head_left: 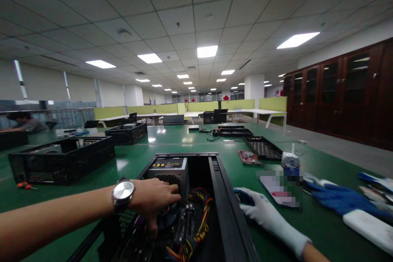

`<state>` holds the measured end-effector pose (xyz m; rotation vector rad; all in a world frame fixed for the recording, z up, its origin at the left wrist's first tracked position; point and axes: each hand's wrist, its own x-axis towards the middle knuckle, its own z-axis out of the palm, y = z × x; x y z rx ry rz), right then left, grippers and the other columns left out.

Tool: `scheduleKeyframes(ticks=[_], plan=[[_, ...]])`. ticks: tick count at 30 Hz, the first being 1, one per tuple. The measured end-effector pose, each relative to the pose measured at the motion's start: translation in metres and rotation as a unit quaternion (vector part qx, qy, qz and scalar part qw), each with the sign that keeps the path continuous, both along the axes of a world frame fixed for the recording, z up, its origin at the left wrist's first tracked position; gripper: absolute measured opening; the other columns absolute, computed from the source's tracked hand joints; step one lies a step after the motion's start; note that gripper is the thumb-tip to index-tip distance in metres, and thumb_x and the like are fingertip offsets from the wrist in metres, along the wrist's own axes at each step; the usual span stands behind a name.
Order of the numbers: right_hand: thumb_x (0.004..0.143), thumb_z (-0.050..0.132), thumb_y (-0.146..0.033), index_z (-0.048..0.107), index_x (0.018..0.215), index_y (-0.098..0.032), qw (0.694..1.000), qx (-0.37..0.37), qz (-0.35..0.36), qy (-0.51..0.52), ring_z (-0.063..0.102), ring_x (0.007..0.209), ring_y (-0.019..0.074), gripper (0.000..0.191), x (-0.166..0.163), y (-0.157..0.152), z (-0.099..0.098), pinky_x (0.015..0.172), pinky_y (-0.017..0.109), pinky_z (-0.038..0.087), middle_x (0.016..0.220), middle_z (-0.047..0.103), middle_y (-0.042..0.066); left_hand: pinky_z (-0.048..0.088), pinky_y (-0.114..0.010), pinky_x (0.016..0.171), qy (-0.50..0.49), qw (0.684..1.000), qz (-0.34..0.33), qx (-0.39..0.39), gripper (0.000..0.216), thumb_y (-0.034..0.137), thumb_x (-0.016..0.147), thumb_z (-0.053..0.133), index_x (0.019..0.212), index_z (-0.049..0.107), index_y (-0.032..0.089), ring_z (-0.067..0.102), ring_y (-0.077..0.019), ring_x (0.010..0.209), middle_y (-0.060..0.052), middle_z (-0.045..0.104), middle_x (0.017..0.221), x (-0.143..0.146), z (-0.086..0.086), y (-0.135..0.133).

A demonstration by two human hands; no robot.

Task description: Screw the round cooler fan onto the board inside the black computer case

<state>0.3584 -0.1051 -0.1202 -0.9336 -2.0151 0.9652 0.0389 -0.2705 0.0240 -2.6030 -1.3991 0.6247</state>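
Green bench (184, 135) runs from the near edge out toward 12 o'clock. Open black computer case (196, 208) sits on it at 6 o'clock, lid off; power supply unit (168, 172) mounted in its far-left corner, coloured wire bundle (201, 213) just to the right of that unit. Black plastic crate (61, 159) at 9 o'clock, a second crate (127, 133) behind it toward 11 o'clock. Black perforated tray (262, 147) at 2 o'clock, red circuit board (248, 156) touching its near-left edge. Blue gloves (340, 198) lie at 3 o'clock. Left hand (155, 200), bare, silver wristwatch (123, 192) on the wrist, reaches inside the case: fingers spread wide, fingertips against the power supply's near face, thumb pointing down toward the fan; grip holds nothing. Right hand (260, 213), in a white glove, rests flat on the bench just beside the case's right wall, grip loose and empty.
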Motion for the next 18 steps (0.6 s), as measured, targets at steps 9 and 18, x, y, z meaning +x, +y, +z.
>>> scheduleKeyframes(ticks=[9, 18], plan=[[0.056, 0.081, -0.054, 0.067, 0.102, -0.017, 0.978, 0.040, -0.134, 0.153, 0.074, 0.092, 0.0336, 0.062, 0.005, -0.010, 0.084, 0.087, 0.045, 0.058, 0.098, 0.078, 0.015, 0.053, -0.051, 0.103, -0.213, 0.963, 0.058, 0.156, 0.107, 0.028, 0.063, 0.092, 0.151, 0.031, 0.038, 0.050, -0.0342, 0.132, -0.007, 0.041, 0.151, -0.028, 0.048, -0.068], [0.072, 0.086, -0.031, 0.072, 0.085, -0.020, 0.926, 0.258, 0.170, -0.218, 0.070, 0.072, 0.0173, 0.023, -0.116, -0.115, 0.192, 0.065, 0.024, 0.051, 0.078, 0.075, -0.001, 0.061, -0.039, 0.088, -0.517, 0.833, 0.085, 0.180, 0.095, 0.056, 0.064, 0.089, 0.145, 0.041, 0.044, 0.034, -0.0423, 0.142, -0.004, 0.039, 0.154, -0.068, 0.046, -0.143]])
